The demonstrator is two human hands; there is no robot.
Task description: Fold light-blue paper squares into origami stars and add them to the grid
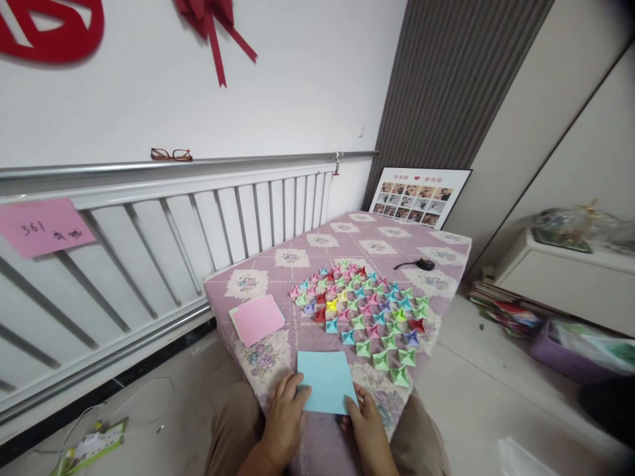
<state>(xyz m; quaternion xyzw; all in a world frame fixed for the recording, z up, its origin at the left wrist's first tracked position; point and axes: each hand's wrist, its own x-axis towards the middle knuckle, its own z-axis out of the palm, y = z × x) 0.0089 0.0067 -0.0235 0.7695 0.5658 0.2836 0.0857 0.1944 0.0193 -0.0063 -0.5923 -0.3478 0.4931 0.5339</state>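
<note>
A square sheet of light blue paper [326, 381] lies flat near the table edge in front of me. My left hand [288, 410] holds its left edge, thumb on top and fingers bent beside it. At the lower right corner, my right hand [364, 416] pinches the sheet, thumb above and fingertips partly hidden beneath. Beyond the sheet stand many small folded paper pieces [380, 359] in rows, in green, pink, blue, red, yellow and purple. To the left rests a stack of square paper [258, 320] with a pink sheet on top.
A patterned purple tablecloth [292, 257] covers the table. A black tape measure [425, 264] lies toward its far right. White radiator [248, 218] runs along the left wall, with glasses [171, 155] above it. Behind the table leans a photo board [417, 196]. A power strip [94, 446] is on the floor.
</note>
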